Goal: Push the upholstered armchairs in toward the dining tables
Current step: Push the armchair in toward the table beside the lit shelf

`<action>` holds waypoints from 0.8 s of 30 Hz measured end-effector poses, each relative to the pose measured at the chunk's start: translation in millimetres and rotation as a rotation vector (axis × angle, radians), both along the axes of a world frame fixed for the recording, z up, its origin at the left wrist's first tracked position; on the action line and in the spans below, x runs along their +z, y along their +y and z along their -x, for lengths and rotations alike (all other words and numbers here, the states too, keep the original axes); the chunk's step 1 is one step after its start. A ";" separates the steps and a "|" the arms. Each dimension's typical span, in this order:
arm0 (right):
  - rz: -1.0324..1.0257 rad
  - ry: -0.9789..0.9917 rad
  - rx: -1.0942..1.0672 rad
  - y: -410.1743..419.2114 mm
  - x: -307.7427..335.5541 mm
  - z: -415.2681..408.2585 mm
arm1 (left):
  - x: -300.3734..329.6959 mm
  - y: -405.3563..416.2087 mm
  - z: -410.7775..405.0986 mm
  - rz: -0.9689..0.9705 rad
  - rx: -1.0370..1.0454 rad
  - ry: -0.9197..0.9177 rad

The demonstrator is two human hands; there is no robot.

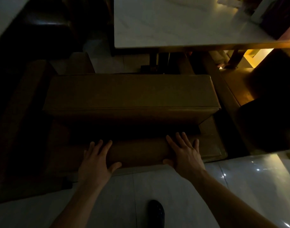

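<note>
A brown upholstered armchair (131,92) stands right in front of me in dim light, its seat cushion facing a white-topped dining table (174,30). My left hand (96,160) and my right hand (185,153) lie flat on the top of the chair's backrest, fingers straight and spread, thumbs over its near edge. A gap of floor separates the seat's front from the table edge, where the dark table base (157,63) stands.
A second brown armchair (17,120) stands close on the left. Another dark chair (269,116) is at the right. A second white table corner (4,17) shows at top left. Glossy white floor tiles (239,178) lie under me, with my dark shoe (156,211).
</note>
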State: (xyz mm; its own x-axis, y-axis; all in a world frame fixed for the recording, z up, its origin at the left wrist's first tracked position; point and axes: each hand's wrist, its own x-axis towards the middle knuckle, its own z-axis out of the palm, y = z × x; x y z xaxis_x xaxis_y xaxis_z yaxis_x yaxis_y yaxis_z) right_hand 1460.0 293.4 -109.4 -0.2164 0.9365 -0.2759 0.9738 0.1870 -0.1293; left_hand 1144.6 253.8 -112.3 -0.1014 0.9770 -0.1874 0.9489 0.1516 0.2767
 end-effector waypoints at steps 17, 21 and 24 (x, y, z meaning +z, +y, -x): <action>0.085 -0.009 0.023 -14.6 -0.4 -11.1 | 3.1 -23.7 -9.0 -0.008 -0.002 0.030; 0.097 -0.001 0.021 -11.6 -1.1 -11.9 | 3.7 -18.2 -7.5 0.033 -0.025 0.052; 0.085 0.009 0.018 -13.4 -0.9 -11.4 | 5.8 -20.7 -9.6 0.013 -0.023 0.025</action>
